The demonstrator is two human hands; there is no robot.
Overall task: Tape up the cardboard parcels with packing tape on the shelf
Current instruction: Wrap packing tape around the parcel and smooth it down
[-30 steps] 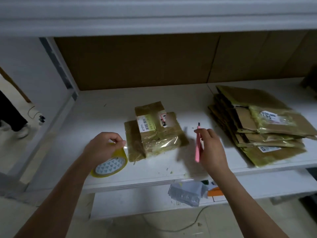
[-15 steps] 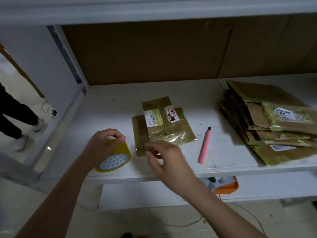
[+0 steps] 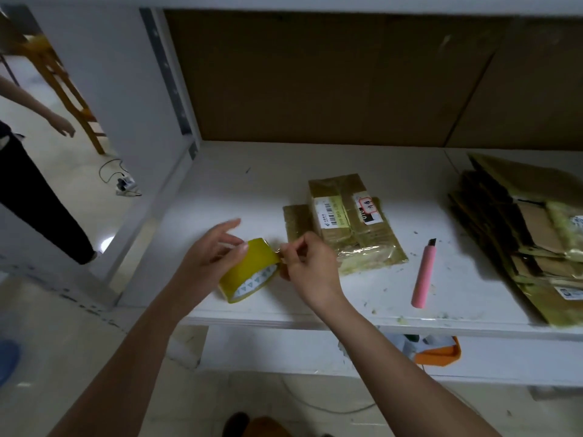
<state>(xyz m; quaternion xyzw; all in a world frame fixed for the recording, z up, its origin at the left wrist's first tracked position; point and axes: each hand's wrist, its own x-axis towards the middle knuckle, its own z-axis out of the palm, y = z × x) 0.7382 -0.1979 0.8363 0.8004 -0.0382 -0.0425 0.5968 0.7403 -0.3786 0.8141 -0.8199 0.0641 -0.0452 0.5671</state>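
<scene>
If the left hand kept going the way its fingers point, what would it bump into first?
Probably the small taped parcels beyond the tape roll that the left hand holds, though depth is unclear.

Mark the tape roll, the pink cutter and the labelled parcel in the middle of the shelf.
tape roll [image 3: 252, 266]: head view, on its yellow outer band.
pink cutter [image 3: 424, 279]: head view, on mid handle.
labelled parcel [image 3: 334, 212]: head view, on its white barcode label.

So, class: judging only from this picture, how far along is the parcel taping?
Done: the two stacked parcels at mid-shelf already shine with tape. In hand: the left hand holds the tape roll while the right hand pinches its loose end. Left: pulling a strip and cutting it; the pink knife lies unused.
</scene>
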